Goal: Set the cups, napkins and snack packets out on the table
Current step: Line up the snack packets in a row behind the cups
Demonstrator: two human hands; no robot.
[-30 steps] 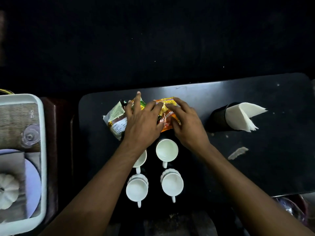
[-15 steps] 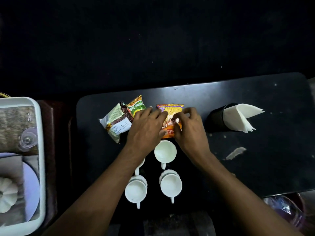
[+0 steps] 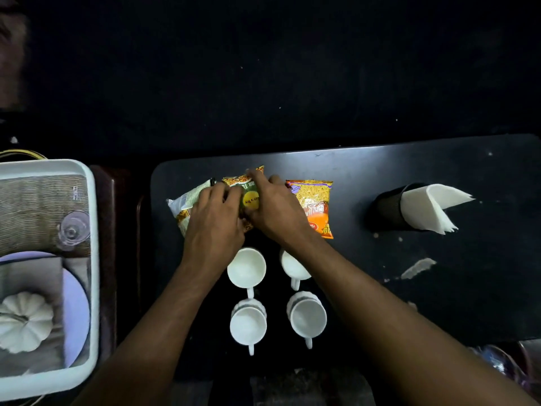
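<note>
Three snack packets lie in a row on the black table (image 3: 380, 288). My left hand (image 3: 215, 224) and my right hand (image 3: 275, 210) both grip the green and yellow middle packet (image 3: 248, 194). A white packet (image 3: 183, 205) lies to its left, partly under my left hand. An orange packet (image 3: 316, 206) lies free to the right. Several white cups sit in a square below the packets: far left (image 3: 246, 268), far right (image 3: 292, 269) partly hidden by my right forearm, near left (image 3: 248, 325), near right (image 3: 307, 317). White napkins (image 3: 427, 208) stick out of a dark cup (image 3: 389, 208) on its side.
A white tray (image 3: 93, 259) at the left holds a woven mat (image 3: 32, 212), an upturned glass (image 3: 73, 230), a pale plate (image 3: 76, 306) and a white pumpkin-shaped lid (image 3: 25, 320). A scrap of paper (image 3: 417, 268) lies on the table's right half. Glassware (image 3: 509, 364) sits at the bottom right.
Both hands left the orange packet, which now lies free, and moved left onto the green and yellow packet. The view shifted slightly.
</note>
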